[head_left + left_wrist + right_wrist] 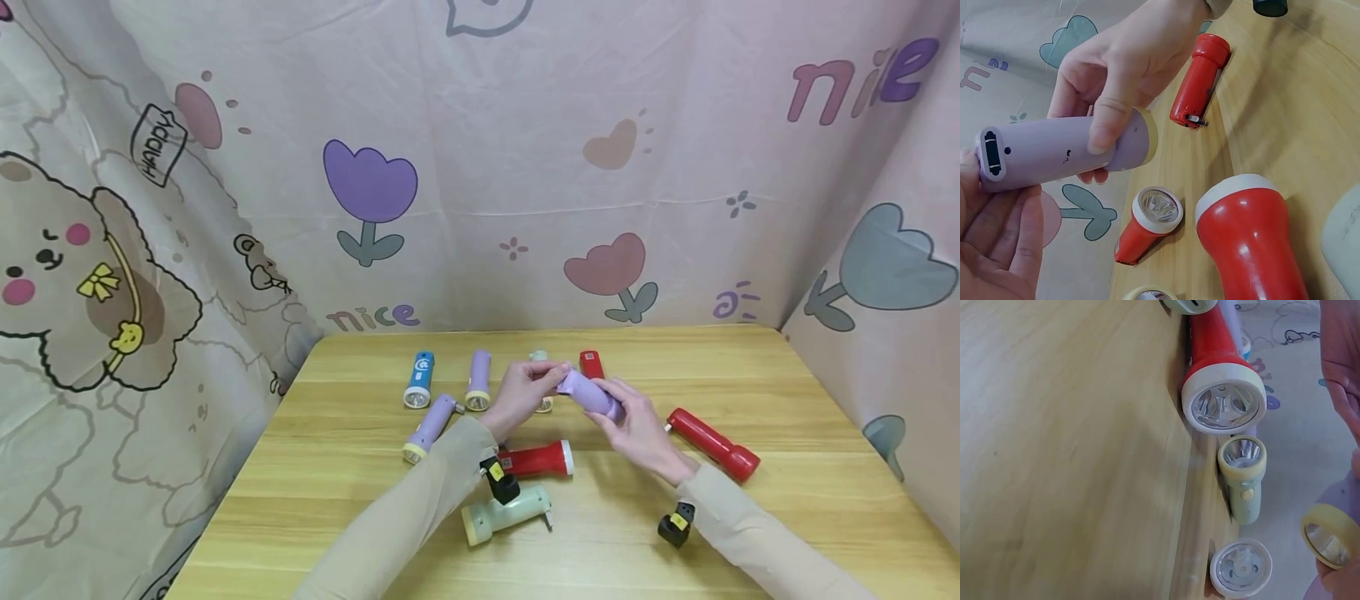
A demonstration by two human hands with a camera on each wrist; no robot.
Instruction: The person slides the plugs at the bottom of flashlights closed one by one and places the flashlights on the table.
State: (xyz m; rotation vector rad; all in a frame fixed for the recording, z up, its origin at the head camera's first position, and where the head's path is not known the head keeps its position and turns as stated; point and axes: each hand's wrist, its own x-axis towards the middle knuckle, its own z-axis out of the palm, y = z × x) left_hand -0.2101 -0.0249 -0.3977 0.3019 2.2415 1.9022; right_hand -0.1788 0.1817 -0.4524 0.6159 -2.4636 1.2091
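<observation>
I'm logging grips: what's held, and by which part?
A lavender, cylindrical plastic flashlight: right hand grips near its yellow-rimmed head; left hand holds its tail end.

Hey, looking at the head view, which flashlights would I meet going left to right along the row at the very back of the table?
Blue flashlight, purple flashlight, pale green flashlight partly hidden by the left hand, red flashlight.

One flashlight (pixel 592 395) over the table (pixel 615 533), other flashlights (pixel 714 444) on it, curtain (pixel 465 167) behind
</observation>
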